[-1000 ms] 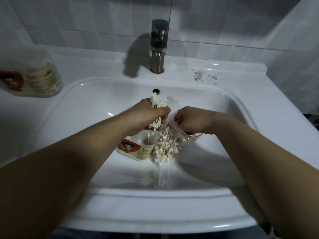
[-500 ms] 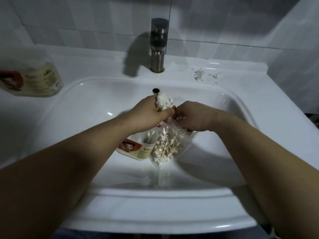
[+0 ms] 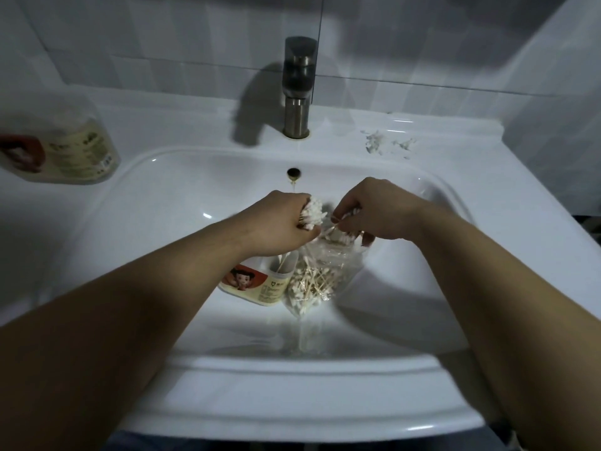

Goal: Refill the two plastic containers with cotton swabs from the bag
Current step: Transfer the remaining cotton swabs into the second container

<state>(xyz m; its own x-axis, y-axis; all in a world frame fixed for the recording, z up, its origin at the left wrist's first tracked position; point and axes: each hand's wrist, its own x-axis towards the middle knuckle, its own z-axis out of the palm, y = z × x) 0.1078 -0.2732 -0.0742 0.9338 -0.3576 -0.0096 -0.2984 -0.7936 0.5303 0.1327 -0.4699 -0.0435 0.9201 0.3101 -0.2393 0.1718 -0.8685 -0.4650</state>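
Observation:
My left hand (image 3: 279, 222) grips a bundle of cotton swabs (image 3: 313, 214), their white tips sticking out toward the right. Close beside it, my right hand (image 3: 374, 213) pinches a few swabs (image 3: 338, 222) at the mouth of the clear plastic bag (image 3: 338, 271). The bag lies in the sink basin with several swabs (image 3: 309, 284) inside. A plastic container (image 3: 257, 284) with a cartoon label stands in the basin just left of the bag, partly under my left hand, with a few swabs in it. A second labelled container (image 3: 68, 148) sits on the counter at the far left.
The white sink (image 3: 169, 196) has a metal faucet (image 3: 297, 89) at the back and an overflow hole (image 3: 293, 172) below it. White scraps (image 3: 377, 143) lie on the counter at the back right. Tiled wall behind; the sink's front rim is near me.
My left hand tipped its swab bundle from upright to pointing right. My right hand rose out of the bag with a few swabs and moved up beside the left hand.

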